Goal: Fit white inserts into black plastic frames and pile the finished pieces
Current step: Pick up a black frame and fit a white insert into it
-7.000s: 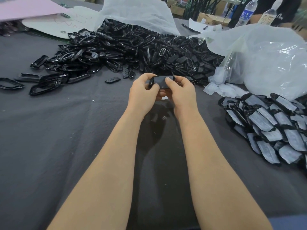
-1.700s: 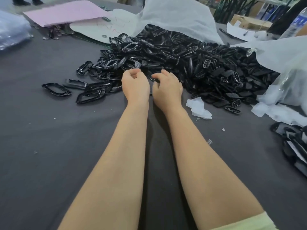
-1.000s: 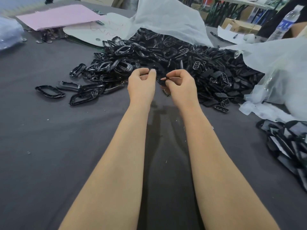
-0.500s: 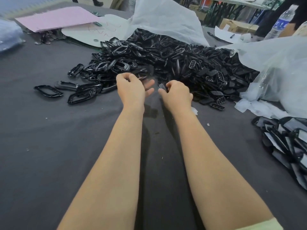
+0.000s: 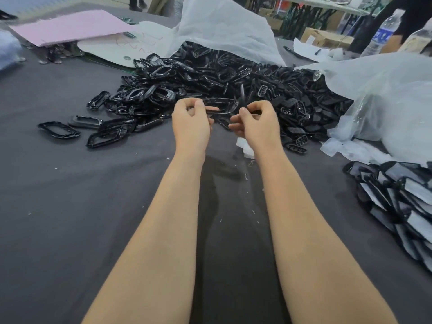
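Frame [image 5: 225, 106] pinched by left hand [image 5: 191, 123] (right hand [image 5: 257, 123] curled).

Obs., person: two forearms, bare up to the frame's lower edge, left entering at 7 o'clock, right at 5 o'clock. Left hand [image 5: 190, 127] and right hand [image 5: 256, 128] bare. One short nail shows at the right hand's 11 o'clock

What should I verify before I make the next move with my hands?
1. Left hand holds a black frame: ok, its fingers grip it.
2. Right hand loaded: cannot tell, curled fingers hide the palm.
3. Loose frames within reach: ok, heaped just beyond the hands.
4. Finished pile in view: ok, at the right edge.
5. Cloth clean: not ok, white scraps lie near the right hand.
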Motion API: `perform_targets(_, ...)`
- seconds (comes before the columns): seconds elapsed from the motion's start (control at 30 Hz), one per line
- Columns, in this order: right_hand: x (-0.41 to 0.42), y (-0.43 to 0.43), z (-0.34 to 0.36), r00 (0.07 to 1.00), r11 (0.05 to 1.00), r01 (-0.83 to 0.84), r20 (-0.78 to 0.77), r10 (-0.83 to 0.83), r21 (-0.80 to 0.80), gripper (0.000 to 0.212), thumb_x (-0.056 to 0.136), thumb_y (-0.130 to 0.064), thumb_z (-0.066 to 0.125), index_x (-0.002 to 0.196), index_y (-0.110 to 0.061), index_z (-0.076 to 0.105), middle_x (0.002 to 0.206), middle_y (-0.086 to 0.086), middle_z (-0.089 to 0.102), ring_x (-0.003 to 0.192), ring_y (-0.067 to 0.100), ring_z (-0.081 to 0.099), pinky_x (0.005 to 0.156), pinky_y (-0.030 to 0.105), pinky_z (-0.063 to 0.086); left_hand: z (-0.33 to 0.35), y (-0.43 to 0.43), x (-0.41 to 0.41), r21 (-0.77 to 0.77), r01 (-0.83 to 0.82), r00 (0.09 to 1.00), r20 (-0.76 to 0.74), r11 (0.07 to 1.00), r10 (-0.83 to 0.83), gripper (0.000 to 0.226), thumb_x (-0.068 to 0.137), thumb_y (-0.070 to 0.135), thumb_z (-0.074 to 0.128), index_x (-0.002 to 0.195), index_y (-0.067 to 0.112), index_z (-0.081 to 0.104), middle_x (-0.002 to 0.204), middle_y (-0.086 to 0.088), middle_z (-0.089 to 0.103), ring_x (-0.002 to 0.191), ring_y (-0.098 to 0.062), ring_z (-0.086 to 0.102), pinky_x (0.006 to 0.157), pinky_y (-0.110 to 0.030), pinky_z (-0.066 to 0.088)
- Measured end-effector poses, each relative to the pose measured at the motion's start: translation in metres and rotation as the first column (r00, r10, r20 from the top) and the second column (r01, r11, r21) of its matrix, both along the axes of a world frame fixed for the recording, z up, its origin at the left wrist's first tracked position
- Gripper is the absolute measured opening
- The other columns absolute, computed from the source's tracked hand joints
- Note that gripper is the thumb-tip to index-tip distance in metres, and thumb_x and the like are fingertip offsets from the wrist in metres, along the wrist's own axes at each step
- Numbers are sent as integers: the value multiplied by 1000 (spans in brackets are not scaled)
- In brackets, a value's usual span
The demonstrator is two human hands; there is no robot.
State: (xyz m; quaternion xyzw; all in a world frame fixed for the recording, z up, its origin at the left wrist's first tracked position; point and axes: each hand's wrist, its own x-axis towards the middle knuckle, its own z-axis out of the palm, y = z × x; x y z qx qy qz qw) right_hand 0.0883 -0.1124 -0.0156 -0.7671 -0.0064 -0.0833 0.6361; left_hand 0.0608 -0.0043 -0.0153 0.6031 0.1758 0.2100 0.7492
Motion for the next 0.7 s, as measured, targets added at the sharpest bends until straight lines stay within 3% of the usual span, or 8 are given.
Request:
perform_targets(0.13,-9,-31,6,998,969,48,-47,-38,243,19,91,-1,57,82,-17,60,67,0,59,49,2,54,53,17,48,-3,-19,-3,61,70,997,8,996,-71,15,101,17,43,89,20,51,72,8,65,65,0,56,76,-27,47)
perform_targets(0.2,-16,-42,6,993,912,97,-99,-62,398,18,91,0,57,81,-14,62,64,0,58,52,5,55,54,17,49,-5,-29,-6,114,87,996,9,990,-89,16,100,18,47,86,23,53,69,9,62,65,-2,53,71,-21,45)
perform_targets(0.27,-23,-48,4,991,887,96,-125,-44,452,13,91,-6,60,79,-11,62,64,0,57,56,7,57,56,18,52,-7,-39,-10,193,99,995,9,976,-103,17,99,19,49,84,26,55,71,8,60,61,-2,49,59,-13,40)
perform_targets(0.4,-35,-47,-8,993,944,5,-110,33,328,9,91,-16,64,83,-12,63,64,-4,61,59,6,61,58,17,51,-18,-51,-18,302,144,988,3,942,-152,6,95,25,58,90,24,56,82,3,64,74,-8,56,62,-12,42)
perform_targets(0.47,-38,-46,-16,988,964,-74,-112,105,254,1,89,-13,65,90,-13,65,74,0,66,69,14,64,67,26,54,-24,-53,-22,303,128,991,0,944,-134,13,92,30,63,96,22,53,84,7,62,75,-3,56,60,-7,42)
perform_targets(0.53,-39,-44,-20,983,978,-112,-124,134,174,9,88,-10,66,95,-14,64,84,6,69,77,19,66,74,33,54,-26,-53,-24,284,84,996,18,955,-93,21,91,34,65,95,21,49,82,10,58,72,1,54,58,-3,41)
perform_targets(0.63,-38,-40,-21,998,980,-21,-60,34,200,15,86,-5,66,94,-17,62,85,7,68,74,15,66,73,29,55,-25,-55,-25,277,52,996,51,959,-69,26,90,42,63,94,20,50,81,12,57,72,1,55,62,-7,44)
perform_targets(0.7,-36,-40,-21,993,955,115,-40,-108,272,15,86,-4,66,91,-17,60,85,8,67,76,18,67,78,35,57,-25,-56,-24,293,118,990,39,949,-135,28,89,43,65,97,19,54,84,11,61,77,-5,60,69,-16,50)
